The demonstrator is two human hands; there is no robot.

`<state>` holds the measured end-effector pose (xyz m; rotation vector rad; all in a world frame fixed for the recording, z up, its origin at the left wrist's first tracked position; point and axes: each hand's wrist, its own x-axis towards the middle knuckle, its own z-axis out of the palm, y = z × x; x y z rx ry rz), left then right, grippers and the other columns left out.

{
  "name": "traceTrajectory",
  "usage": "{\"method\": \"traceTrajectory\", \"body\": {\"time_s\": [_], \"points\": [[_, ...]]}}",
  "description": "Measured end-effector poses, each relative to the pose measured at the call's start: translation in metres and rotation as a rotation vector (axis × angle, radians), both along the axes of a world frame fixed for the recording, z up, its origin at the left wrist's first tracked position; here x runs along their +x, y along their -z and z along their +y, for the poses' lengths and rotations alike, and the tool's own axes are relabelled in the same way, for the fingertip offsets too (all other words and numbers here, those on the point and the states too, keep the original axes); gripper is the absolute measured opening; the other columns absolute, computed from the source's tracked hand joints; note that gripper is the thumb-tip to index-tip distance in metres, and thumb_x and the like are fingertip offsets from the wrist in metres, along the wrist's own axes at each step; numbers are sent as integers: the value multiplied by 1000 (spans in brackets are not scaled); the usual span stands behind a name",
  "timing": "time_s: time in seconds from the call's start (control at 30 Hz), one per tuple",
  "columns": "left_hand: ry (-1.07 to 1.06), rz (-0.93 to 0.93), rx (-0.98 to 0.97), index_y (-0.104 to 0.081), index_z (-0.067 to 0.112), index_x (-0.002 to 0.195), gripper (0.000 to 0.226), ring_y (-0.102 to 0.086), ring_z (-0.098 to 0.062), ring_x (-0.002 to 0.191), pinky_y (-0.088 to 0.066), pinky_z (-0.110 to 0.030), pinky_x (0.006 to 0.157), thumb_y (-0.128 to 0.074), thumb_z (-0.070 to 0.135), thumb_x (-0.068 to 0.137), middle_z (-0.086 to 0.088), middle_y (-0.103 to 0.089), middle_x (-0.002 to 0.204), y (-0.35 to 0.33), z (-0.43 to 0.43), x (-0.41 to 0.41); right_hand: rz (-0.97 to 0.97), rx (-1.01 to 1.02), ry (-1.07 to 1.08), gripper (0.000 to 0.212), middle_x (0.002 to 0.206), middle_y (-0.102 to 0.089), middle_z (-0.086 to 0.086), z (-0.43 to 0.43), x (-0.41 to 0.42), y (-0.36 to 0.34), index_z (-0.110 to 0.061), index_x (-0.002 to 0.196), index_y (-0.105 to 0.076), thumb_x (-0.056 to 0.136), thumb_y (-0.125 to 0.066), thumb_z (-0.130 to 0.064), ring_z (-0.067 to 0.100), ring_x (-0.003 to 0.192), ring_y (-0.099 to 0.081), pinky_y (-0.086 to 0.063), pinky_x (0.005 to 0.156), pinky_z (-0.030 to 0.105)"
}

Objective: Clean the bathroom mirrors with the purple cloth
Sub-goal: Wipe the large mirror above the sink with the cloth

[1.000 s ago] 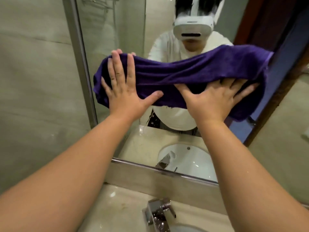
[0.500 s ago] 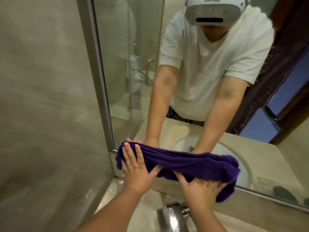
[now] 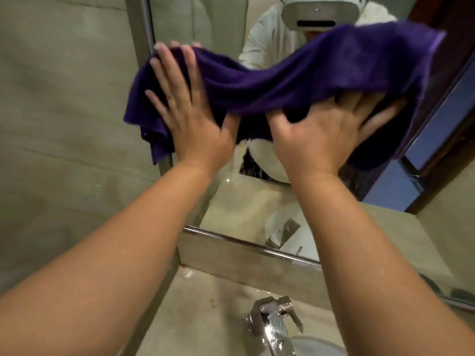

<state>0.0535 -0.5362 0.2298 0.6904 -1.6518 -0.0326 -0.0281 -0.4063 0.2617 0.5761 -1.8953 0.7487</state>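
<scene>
Purple terry cloth [image 3: 295, 80], bunched into a long horizontal band, is spread against the upper part of the wall-mounted bathroom mirror [image 3: 241, 206], its left end hanging over the mirror's vertical metal frame strip [image 3: 140, 27].

Left hand [image 3: 190, 116]: flat on the left part of the cloth, fingers straight and spread, palm pressing the fabric to the glass; it grips nothing.

Right hand [image 3: 318, 134]: palm toward the glass on the right part of the cloth, fingers spread and largely straight, their tips hidden under a drooping fold; it presses rather than clasps.

Both forearms reach up from the lower corners. Below the mirror lies a beige stone counter [image 3: 205, 317] with a chrome faucet [image 3: 272, 319] above a white basin [image 3: 316, 346]. Grey-beige wall tile [image 3: 64, 111] fills the left side. Water droplets cling to the lower glass.
</scene>
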Motion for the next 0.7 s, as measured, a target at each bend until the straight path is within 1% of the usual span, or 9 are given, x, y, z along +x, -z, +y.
{"method": "traceTrajectory", "body": {"time_s": [0.1, 0.2, 0.27, 0.33, 0.4, 0.5, 0.6, 0.63, 0.7], "points": [[-5, -8, -69, -11, 2, 154, 94, -5, -47, 149, 5, -59, 117, -48, 63, 93, -33, -9, 159, -2, -4, -1, 49, 80, 1, 69, 131, -57, 27, -3, -1, -3, -6, 110, -72, 71, -59, -61, 55, 132, -38, -8, 112, 70], [-21, -104, -45, -5, 7, 156, 95, -4, -44, 149, 8, -52, 119, -46, 63, 91, -29, -8, 160, 43, -6, 4, 76, 244, -101, 67, 125, -60, 28, 5, -1, 52, -4, 110, -73, 69, -68, -57, 43, 129, -32, -4, 113, 62], [-27, -210, -5, 7, 12, 157, 99, 1, -41, 149, 9, -50, 120, -46, 61, 90, -29, -4, 159, 94, -7, 11, 23, 371, -170, 56, 107, -67, 27, 15, 1, 105, -4, 90, -78, 59, -83, -50, 39, 122, -34, -9, 111, 60], [12, -327, 55, 18, 16, 156, 104, 12, -38, 150, 10, -51, 120, -47, 57, 86, -29, 2, 158, 153, -3, 23, -60, 490, -203, 43, 85, -70, 23, 26, 4, 156, -8, 70, -78, 49, -92, -42, 37, 115, -37, -15, 107, 57], [48, -411, 152, 24, 19, 154, 105, 24, -31, 149, 10, -52, 120, -46, 53, 83, -28, 6, 158, 209, 7, 34, -95, 606, -225, 36, 75, -71, 17, 38, 2, 199, -13, 64, -77, 47, -94, -39, 35, 111, -39, -20, 104, 54], [28, -434, 314, 28, 16, 152, 103, 26, -29, 148, 0, -60, 119, -42, 51, 84, -36, 3, 158, 262, 31, 36, -76, 758, -329, 31, 89, -75, 7, 64, -10, 247, -25, 75, -79, 51, -94, -39, 32, 118, -41, -23, 104, 51], [26, -385, 420, 30, 13, 150, 97, 13, -41, 148, -11, -65, 117, -34, 47, 87, -38, 2, 152, 280, 68, 18, -116, 928, -369, 39, 105, -76, -2, 105, -30, 281, -34, 85, -80, 49, -93, -32, 24, 125, -40, -26, 101, 45], [42, -382, 473, 29, 14, 150, 93, 8, -45, 147, -12, -65, 117, -32, 45, 87, -37, 5, 152, 282, 84, 10, -144, 955, -347, 37, 107, -76, -2, 121, -37, 288, -33, 86, -80, 50, -89, -28, 25, 125, -40, -27, 98, 45], [98, -402, 584, 20, 12, 150, 86, 5, -49, 146, -12, -64, 118, -29, 42, 87, -35, 9, 152, 282, 122, -10, -201, 932, -295, 30, 110, -75, 5, 155, -54, 300, -28, 88, -82, 61, -69, -26, 30, 123, -40, -27, 96, 49]]}}
